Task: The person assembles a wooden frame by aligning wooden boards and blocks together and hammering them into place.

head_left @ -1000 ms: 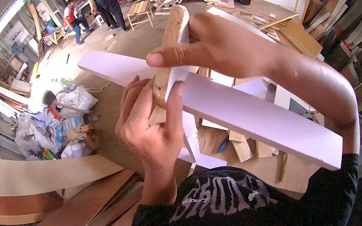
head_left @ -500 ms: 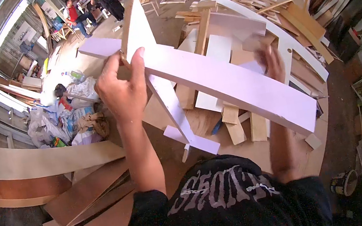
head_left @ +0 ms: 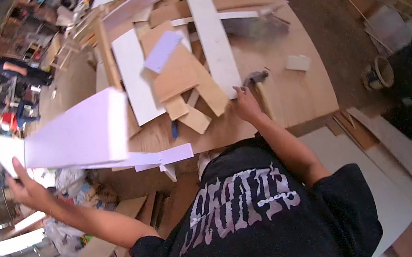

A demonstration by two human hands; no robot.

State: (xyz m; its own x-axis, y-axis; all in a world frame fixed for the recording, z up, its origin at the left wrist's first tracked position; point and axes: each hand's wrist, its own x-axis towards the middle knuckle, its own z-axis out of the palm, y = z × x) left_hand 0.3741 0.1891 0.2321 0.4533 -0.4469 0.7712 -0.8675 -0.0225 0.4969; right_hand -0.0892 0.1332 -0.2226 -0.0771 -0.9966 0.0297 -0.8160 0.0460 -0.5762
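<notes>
My left hand point(head_left: 28, 188), at the left, is closed on the nose end of a model airplane point(head_left: 73, 131) made of pale lilac-white board. Its broad wing points toward me and its tail reaches right, past the table's near edge. Over the table, my right hand point(head_left: 247, 104) has its fingers apart beside a hammer point(head_left: 257, 77) with a dark grey head and what looks like a wooden handle. The fingertips are close to the hammer and to the end of a long white board point(head_left: 214, 45); contact cannot be made out.
Wood offcuts point(head_left: 175, 76) and a lilac piece point(head_left: 163, 52) lie piled on the wooden table point(head_left: 298, 91). A small white block point(head_left: 298, 63) sits to the right. A bucket point(head_left: 377, 72) stands on the floor. Two people point(head_left: 22, 72) are at the far left.
The view has turned right and down toward the table. My left hand has carried the airplane to the left, and my right hand has come down beside the hammer.
</notes>
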